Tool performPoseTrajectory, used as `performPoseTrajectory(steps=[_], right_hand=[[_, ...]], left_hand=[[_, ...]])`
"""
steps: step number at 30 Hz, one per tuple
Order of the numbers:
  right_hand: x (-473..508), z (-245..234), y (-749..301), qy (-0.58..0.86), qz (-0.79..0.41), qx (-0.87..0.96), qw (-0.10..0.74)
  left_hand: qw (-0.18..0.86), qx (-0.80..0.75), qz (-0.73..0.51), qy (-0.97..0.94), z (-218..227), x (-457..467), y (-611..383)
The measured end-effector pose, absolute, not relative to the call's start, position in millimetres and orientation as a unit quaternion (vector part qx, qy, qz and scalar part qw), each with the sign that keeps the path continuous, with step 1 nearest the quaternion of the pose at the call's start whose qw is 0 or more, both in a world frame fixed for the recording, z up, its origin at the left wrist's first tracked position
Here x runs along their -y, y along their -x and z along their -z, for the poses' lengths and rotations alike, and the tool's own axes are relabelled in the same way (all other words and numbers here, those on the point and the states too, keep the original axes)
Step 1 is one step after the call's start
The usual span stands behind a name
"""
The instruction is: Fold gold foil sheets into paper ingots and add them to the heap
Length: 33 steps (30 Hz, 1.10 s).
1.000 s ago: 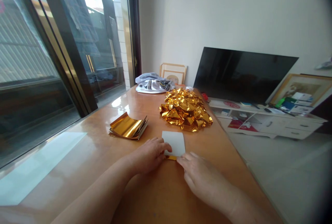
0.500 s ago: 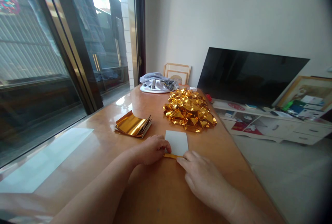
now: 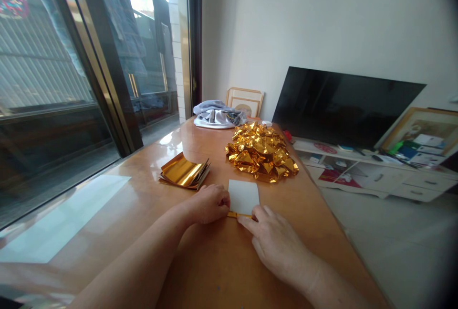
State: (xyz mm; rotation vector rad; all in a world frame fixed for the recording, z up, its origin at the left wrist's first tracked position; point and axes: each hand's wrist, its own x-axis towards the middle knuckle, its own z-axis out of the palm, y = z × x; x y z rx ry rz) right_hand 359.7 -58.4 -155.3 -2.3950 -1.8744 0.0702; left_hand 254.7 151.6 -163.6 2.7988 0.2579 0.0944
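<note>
A foil sheet [image 3: 244, 197] lies on the table with its white side up and a narrow gold folded strip [image 3: 239, 214] along its near edge. My left hand [image 3: 208, 205] holds the sheet's left edge with curled fingers. My right hand [image 3: 272, 237] presses its fingertips on the fold at the near right. To the left of the sheet sits a stack of gold foil sheets [image 3: 184, 171], their top sheet curling upward. Farther back lies a heap of crumpled gold foil [image 3: 261, 152], which neither hand touches.
The glossy wooden table [image 3: 211, 271] ends at a right edge above a tiled floor. A grey cloth bundle [image 3: 216, 116] and framed pictures [image 3: 245, 103] stand at its far end. A dark flat-screen TV [image 3: 343, 107] rests on a white low cabinet [image 3: 379, 177], right of the table.
My right hand has slid left along the fold, and the gold strip looks thinner. My left hand has shifted slightly onto the sheet's edge. The view has barely moved.
</note>
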Motion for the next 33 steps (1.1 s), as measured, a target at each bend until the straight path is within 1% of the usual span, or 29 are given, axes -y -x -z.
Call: performPoseTrajectory(steps=[9, 17, 25, 33], right_hand=[[53.2, 155.8, -357.4, 0.783, -0.017, 0.621, 0.027], [50.8, 155.8, -357.8, 0.78, -0.002, 0.625, 0.026], [49.6, 154.4, -357.4, 0.761, -0.039, 0.644, 0.073], [47.6, 153.2, -356.6, 0.756, -0.047, 0.651, 0.053]], left_hand=[[0.187, -0.113, -0.024, -0.975, 165.8, -156.2, -255.8], [0.207, -0.113, -0.019, -0.972, 164.2, -155.8, -254.2], [0.193, -0.135, -0.018, -0.972, 166.1, -154.7, -255.3], [0.206, -0.144, 0.011, -0.968, 158.4, -152.7, -254.6]])
